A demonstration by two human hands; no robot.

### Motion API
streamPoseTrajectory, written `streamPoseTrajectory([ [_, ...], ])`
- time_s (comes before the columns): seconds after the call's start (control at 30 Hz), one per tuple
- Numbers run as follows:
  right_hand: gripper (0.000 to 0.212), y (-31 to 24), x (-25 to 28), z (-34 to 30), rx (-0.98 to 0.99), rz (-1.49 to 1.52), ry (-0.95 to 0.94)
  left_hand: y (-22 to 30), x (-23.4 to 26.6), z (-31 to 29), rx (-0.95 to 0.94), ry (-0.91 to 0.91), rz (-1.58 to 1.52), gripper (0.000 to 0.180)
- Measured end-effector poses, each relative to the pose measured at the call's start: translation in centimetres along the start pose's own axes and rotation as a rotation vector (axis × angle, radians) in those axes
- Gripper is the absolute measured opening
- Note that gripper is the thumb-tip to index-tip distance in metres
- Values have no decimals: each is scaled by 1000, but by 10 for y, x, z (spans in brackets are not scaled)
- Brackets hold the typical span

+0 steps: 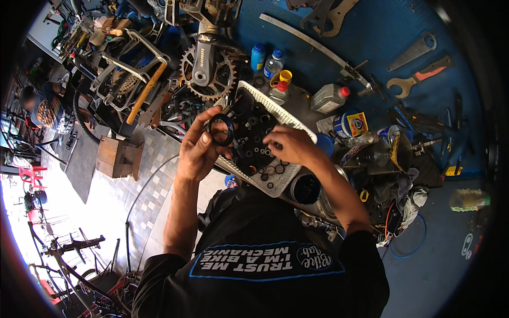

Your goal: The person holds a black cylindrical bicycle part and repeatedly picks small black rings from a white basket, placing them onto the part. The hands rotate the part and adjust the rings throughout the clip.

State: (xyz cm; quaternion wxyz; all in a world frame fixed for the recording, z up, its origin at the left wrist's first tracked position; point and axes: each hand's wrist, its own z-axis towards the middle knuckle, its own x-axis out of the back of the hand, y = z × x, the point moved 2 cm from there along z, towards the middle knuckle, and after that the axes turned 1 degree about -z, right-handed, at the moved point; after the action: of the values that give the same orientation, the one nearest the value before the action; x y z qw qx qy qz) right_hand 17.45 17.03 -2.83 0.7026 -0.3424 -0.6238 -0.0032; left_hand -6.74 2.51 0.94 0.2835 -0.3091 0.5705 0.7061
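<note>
My left hand [195, 151] is closed on a black ring [230, 137], held upright by its rim between thumb and fingers over the left side of a white plastic basket [286, 112]. My right hand [296, 145] is above the basket's middle, fingers curled in. A small dark spot shows at its fingertips, but I cannot make out what it is. Beneath both hands, the basket holds many small black parts and rings on a dark lining. Several loose rings [270, 170] lie on its pale near end.
A bicycle crankset [201, 66] stands beyond the basket. Bottles, including a grey one with a red cap [330, 98], and a dark round container [306, 188] are to the right. Wrenches [419, 77] hang on the blue wall. A wooden stool [114, 158] and another person [50, 108] are left.
</note>
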Motion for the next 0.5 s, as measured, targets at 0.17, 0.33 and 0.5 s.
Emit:
streamPoseTrajectory([
  [0.17,18,3,-53,5,-50,-7,-112,-8,9,-8,-15,43,11,60],
  [0.33,22,1,-81,14,-95,-53,-143,-14,14,-14,5,70,8,61],
  [0.5,24,2,-73,16,-124,-46,-125,-14,17,-17,3,77,39,62],
])
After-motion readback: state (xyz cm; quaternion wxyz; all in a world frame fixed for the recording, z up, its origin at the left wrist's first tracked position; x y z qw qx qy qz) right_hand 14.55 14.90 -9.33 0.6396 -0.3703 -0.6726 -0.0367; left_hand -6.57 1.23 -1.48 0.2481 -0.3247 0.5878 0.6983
